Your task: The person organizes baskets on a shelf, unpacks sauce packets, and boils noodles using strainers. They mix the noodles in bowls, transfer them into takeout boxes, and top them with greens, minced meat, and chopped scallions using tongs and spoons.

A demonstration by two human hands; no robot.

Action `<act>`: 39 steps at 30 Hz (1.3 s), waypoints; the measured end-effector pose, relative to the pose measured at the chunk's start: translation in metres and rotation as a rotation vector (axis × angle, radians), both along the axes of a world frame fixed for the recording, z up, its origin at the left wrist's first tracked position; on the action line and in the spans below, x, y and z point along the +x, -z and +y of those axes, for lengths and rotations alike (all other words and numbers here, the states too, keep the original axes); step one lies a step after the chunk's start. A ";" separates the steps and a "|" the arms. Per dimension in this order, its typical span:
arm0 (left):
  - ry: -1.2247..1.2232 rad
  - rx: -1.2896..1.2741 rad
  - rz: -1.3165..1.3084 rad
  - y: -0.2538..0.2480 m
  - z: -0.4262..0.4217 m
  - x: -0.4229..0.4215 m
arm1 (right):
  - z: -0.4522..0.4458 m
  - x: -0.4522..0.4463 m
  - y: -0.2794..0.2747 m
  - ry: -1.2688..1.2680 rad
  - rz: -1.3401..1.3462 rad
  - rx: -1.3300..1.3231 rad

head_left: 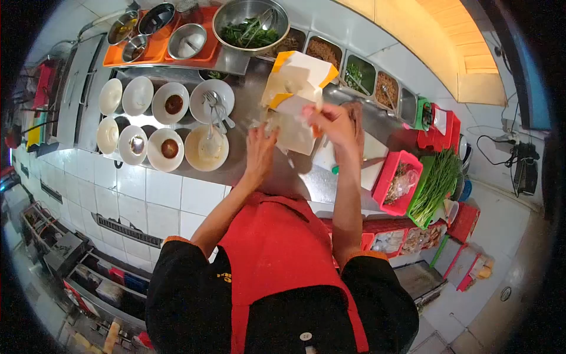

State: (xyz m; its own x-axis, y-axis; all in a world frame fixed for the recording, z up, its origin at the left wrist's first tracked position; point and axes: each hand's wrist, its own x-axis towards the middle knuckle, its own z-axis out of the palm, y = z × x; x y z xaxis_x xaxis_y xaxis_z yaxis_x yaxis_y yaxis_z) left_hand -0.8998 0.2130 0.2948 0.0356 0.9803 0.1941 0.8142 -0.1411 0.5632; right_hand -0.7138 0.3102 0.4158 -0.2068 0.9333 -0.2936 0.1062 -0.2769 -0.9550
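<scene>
Two paper takeaway boxes with yellow-edged flaps stand unfolded on the steel counter, one behind the other. The far box (293, 76) has its flaps raised. In front of it, the near box (296, 138) has its pale inside facing up. My left hand (260, 150) is at the near box's left side, fingers stretched out and apart, by some crinkled translucent wrapping. Above the near box's right side, my right hand (335, 125) has its fingers pinched together by a flap. A small pinkish thing shows at its fingertips, too blurred to name.
White bowls (171, 103) stand in two rows at left, some with dark sauce, one with spoons. A steel bowl of greens (250, 26) and ingredient tubs (358, 75) line the back. Right are a cutting board (368, 162), pink basket (398, 183) and long green stalks (436, 183).
</scene>
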 end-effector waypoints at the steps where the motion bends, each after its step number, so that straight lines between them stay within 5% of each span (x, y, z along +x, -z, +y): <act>1: 0.113 0.134 -0.005 -0.002 -0.001 0.003 | 0.016 -0.004 -0.012 -0.004 -0.006 0.002; 4: 0.249 0.031 0.074 0.015 -0.005 0.017 | 0.081 -0.020 -0.010 -0.061 -0.235 0.114; 8: 0.184 -0.112 0.024 0.047 0.001 0.009 | 0.145 -0.056 0.087 -0.310 -0.468 0.158; 10: 0.112 -0.129 -0.073 0.055 0.001 0.002 | 0.144 -0.077 0.101 -0.507 -0.601 -0.021; 11: 0.099 -0.132 -0.072 0.056 0.002 0.000 | 0.154 -0.074 0.144 -0.669 -0.741 0.217; 14: 0.110 -0.077 -0.120 0.051 0.014 -0.017 | 0.142 -0.070 0.154 -0.670 -0.821 0.264; 17: 0.074 -0.044 -0.142 0.039 0.006 -0.030 | 0.152 -0.056 0.143 -0.766 -0.675 0.216; 19: -0.274 -0.058 0.018 0.042 0.004 -0.036 | 0.142 -0.048 0.098 -0.658 -0.546 0.127; 21: -0.284 -0.057 0.086 0.054 0.001 -0.034 | 0.128 -0.042 0.056 -0.544 -0.418 0.045; 23: -0.295 -0.059 0.156 0.074 -0.002 -0.033 | 0.113 -0.035 0.034 -0.312 -0.126 0.286; 26: -0.203 -0.101 0.130 0.090 -0.003 -0.040 | 0.069 -0.016 -0.005 -0.193 -0.047 0.268; 30: -0.197 -0.176 0.127 0.056 -0.015 -0.036 | -0.007 0.023 -0.008 -0.119 0.019 0.132; 32: -0.082 -0.093 -0.253 0.026 -0.012 -0.021 | -0.034 0.046 0.022 -0.063 0.130 -0.115; 36: 0.052 -0.018 -0.148 0.033 0.004 0.001 | -0.041 0.058 0.033 -0.007 0.011 -0.095; 39: 0.057 -0.051 0.010 0.046 0.005 0.008 | 0.006 0.049 0.017 -0.053 -0.080 0.247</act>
